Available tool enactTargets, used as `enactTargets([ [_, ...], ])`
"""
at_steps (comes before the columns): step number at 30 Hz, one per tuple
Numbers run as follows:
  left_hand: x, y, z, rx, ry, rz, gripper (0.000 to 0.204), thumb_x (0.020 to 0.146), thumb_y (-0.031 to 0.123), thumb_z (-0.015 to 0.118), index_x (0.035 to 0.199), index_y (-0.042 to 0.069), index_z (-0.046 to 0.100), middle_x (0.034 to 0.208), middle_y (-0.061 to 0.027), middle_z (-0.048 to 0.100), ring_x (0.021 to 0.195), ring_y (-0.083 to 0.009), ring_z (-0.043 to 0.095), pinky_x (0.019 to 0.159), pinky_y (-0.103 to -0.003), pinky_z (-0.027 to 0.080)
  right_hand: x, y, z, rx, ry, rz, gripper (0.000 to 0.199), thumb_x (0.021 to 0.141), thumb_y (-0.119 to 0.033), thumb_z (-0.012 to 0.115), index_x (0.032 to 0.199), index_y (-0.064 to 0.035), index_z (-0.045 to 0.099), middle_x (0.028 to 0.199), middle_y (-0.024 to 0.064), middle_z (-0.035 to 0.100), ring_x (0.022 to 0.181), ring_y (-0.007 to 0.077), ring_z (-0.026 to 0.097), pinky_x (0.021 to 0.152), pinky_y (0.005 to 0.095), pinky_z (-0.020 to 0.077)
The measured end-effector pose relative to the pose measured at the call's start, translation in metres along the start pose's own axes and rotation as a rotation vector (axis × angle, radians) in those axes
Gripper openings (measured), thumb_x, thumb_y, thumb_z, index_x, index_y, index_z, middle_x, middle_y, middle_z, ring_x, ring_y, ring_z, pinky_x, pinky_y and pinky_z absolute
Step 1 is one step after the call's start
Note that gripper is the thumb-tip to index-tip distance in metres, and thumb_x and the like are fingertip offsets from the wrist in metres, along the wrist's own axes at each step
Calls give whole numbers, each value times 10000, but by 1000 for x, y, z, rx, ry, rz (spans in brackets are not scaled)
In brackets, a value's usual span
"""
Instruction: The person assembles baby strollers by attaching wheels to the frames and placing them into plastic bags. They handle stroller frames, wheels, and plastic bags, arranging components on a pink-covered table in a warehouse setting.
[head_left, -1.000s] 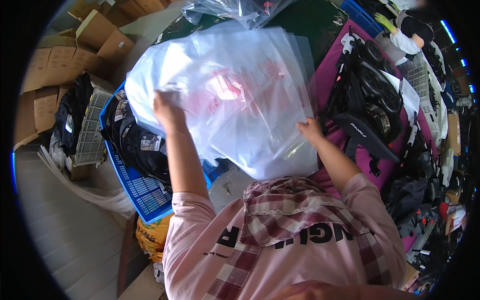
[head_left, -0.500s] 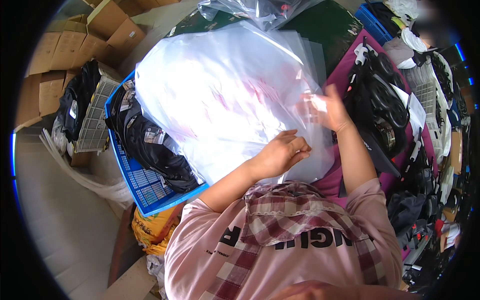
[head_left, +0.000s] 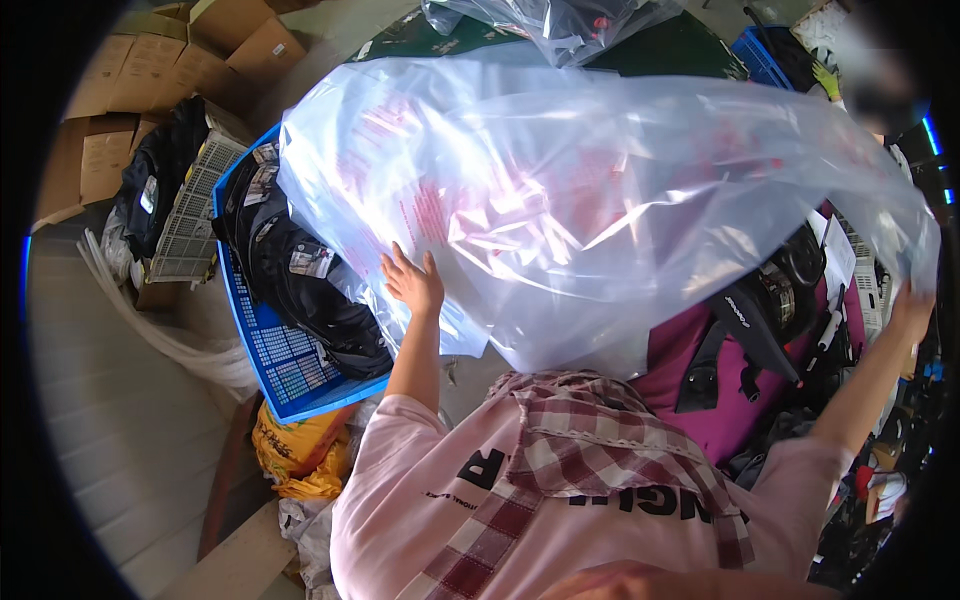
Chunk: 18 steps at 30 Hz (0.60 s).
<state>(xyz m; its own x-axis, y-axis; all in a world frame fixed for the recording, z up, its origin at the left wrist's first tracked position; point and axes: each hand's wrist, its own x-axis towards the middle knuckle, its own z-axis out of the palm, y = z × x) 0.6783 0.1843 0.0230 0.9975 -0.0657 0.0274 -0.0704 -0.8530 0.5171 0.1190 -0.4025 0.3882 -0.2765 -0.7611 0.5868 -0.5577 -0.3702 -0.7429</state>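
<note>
A large clear plastic bag (head_left: 690,190) with red print stretches from the middle of the table out to the right, lifted and creased. My right hand (head_left: 910,312), far out at the right rim, is closed on the bag's pulled-out end. My left hand (head_left: 412,285) has its fingers spread at the near left edge of a stack of similar plastic bags (head_left: 345,130); it holds nothing. Under the raised bag, partly hidden, a black bag with moulded parts (head_left: 770,300) rests on a purple cloth (head_left: 690,440).
At the left of the bags stands a blue crate (head_left: 285,395) with packed black items (head_left: 300,260) in it. Behind it are a grey crate (head_left: 185,215) and open cardboard boxes (head_left: 140,75). More clear plastic (head_left: 560,25) lies at the table's far edge. A yellow sack (head_left: 300,450) sits below the crate.
My right hand has swung far right, drawing a bag's end out over the black bag. My left hand has moved left and opened its fingers.
</note>
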Motion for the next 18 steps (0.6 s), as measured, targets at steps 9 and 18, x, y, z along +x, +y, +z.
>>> enactTargets([
  [9,105,82,70,465,-116,310,699,903,598,354,1496,254,215,1563,-148,97,1443,-336,43,1134,-533,20,-170,148,-254,-1277,-450,22,485,869,-381,523,1201,-28,550,1142,189,608,1030,375,584,858,441,474],
  [18,147,142,94,398,-294,506,682,898,574,418,1485,278,237,1564,-116,114,1442,-341,32,1138,-534,15,-229,57,-194,-611,-209,219,304,866,-216,645,1104,-35,598,867,-14,534,738,117,492,686,261,435],
])
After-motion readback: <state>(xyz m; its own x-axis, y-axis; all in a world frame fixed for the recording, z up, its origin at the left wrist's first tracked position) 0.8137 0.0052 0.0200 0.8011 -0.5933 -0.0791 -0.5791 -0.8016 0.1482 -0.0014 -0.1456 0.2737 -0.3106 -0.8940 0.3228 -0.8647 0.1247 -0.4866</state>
